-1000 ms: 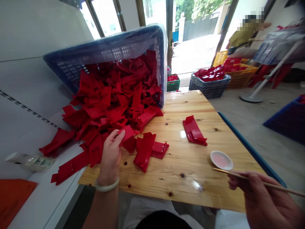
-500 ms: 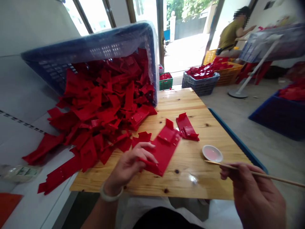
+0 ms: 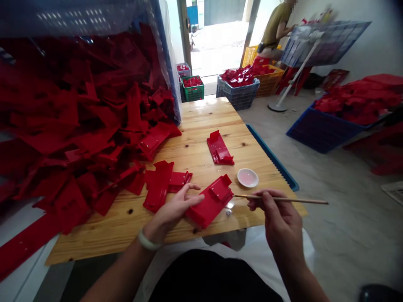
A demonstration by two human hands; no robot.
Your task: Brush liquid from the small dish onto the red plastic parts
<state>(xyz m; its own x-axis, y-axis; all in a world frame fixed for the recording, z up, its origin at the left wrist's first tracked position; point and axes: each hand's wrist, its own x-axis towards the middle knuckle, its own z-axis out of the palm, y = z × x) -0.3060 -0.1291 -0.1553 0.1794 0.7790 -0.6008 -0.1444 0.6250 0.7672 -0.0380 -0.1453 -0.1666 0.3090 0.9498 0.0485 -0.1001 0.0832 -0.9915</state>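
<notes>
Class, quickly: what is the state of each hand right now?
Left hand: open, resting against a red plastic part.
Right hand: closed, holding a thin wooden stick.

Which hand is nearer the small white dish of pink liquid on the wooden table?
Right. The right hand, holding a thin wooden stick, is below and right of the white dish, not touching it. The left hand is farther left, resting on a red plastic part.
</notes>
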